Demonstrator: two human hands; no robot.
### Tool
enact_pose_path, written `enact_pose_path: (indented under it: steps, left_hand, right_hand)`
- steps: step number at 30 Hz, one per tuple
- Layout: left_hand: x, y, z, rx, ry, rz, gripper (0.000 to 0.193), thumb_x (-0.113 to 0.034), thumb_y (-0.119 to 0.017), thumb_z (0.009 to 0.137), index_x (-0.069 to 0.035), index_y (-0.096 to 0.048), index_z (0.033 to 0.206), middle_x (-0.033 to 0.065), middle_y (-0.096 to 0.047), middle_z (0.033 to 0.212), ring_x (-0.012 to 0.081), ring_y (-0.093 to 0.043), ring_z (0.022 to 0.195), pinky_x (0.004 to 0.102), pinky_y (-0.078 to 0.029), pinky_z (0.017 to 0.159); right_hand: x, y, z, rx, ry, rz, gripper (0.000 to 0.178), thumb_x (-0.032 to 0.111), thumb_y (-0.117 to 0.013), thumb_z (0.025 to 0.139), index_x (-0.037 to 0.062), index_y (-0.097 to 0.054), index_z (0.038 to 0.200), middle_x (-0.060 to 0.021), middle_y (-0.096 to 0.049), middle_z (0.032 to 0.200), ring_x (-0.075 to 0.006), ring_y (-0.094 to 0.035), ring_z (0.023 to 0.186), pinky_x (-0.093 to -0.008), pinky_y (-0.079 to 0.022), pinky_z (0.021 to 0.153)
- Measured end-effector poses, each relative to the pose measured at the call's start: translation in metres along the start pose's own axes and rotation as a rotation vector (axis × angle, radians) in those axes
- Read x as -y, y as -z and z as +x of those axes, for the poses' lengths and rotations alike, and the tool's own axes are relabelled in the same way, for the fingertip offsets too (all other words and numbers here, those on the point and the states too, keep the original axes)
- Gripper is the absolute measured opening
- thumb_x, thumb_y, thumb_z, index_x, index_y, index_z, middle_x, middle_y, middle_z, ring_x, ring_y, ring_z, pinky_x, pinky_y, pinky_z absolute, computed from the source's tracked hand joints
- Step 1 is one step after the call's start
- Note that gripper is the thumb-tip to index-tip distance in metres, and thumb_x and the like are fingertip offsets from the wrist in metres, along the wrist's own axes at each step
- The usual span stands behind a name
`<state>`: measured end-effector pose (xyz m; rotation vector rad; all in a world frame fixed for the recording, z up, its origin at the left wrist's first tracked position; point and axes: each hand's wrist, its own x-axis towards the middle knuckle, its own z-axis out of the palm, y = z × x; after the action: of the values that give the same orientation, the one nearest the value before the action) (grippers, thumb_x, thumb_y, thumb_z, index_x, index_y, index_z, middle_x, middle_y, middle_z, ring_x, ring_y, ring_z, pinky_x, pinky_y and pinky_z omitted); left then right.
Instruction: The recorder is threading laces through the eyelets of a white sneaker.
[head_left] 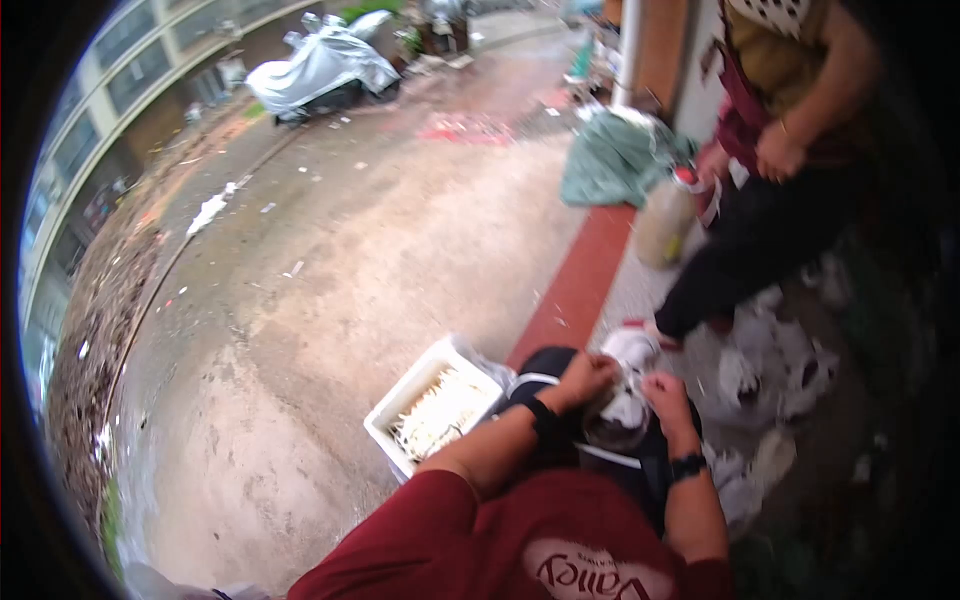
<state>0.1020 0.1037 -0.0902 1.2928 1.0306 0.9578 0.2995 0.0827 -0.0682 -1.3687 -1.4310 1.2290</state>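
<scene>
Biggest thing here is the concrete yard (400, 270), spreading out beyond the white box (437, 360), so I'll place everything off that box. A co-worker in black trousers (760, 265) is beyond it and off to the right, head out of frame. Way past the box, up and to the left, there's a vehicle under a silver cover (325, 65). The big green sack (615, 165) sits beyond the box to the right, and a heap of white bags (765, 370) lies well right of it, past the wearer's lap.

Now the small stuff: a crumpled white bundle (628, 400) is over the lap, just right of the box, its longer way running roughly away from the body. It's right between the two hands: the left hand (588, 378) is on its box side, the right hand (663, 393) on the far side, so the left is closer to the box. Both sets of fingers are bent in at the bundle, but I honestly can't tell if either is pinched on it.

Smallest are the pale strips (440, 412) inside the box. Blur hides the fingertips, can't tell cloth from plastic, and the dark right edge swallows a lot.
</scene>
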Motion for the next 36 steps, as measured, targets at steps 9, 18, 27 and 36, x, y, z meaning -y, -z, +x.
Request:
enact_pose_path:
  steps: [9, 18, 27, 36]
  left_hand:
    - [-0.028, 0.01, -0.004, 0.134, 0.121, -0.083, 0.032, -0.032, -0.059, 0.085, -0.002, -0.06, 0.074, -0.0042, -0.049, 0.063, 0.0048, -0.042, 0.059, 0.0236, -0.036, 0.052]
    - [-0.01, 0.007, 0.004, -0.146, -0.045, 0.027, 0.012, -0.007, -0.064, 0.067, -0.003, -0.053, 0.068, 0.0033, -0.051, 0.06, 0.0109, -0.049, 0.059, 0.029, -0.041, 0.053]
    - [-0.013, 0.004, 0.003, -0.253, -0.054, 0.032, 0.005, -0.005, -0.058, 0.074, -0.002, -0.054, 0.072, 0.0034, -0.054, 0.061, 0.0103, -0.051, 0.058, 0.0277, -0.043, 0.054]
    - [-0.009, -0.003, 0.001, -0.31, -0.104, 0.075, 0.01, -0.009, -0.063, 0.072, -0.001, -0.056, 0.074, 0.0112, -0.057, 0.063, 0.0191, -0.055, 0.061, 0.0354, -0.043, 0.056]
  right_hand:
    - [0.012, 0.002, 0.01, 0.116, 0.06, 0.036, 0.016, 0.001, -0.064, 0.062, 0.004, -0.048, 0.059, 0.0036, -0.045, 0.058, -0.0064, -0.041, 0.057, -0.0237, -0.034, 0.051]
    - [0.008, 0.005, 0.011, 0.025, 0.004, -0.13, 0.011, 0.001, -0.059, 0.065, 0.0049, -0.05, 0.06, 0.003, -0.048, 0.059, -0.0051, -0.041, 0.053, -0.0229, -0.032, 0.047]
    - [0.01, -0.007, 0.009, -0.046, 0.035, 0.034, 0.021, -0.003, -0.057, 0.069, 0.0077, -0.041, 0.061, 0.005, -0.04, 0.058, -0.0041, -0.035, 0.05, -0.0215, -0.028, 0.045]
    - [-0.001, -0.009, 0.005, -0.173, 0.027, 0.084, 0.017, -0.004, -0.055, 0.071, 0.007, -0.042, 0.066, 0.0044, -0.041, 0.061, -0.0042, -0.036, 0.051, -0.0208, -0.029, 0.045]
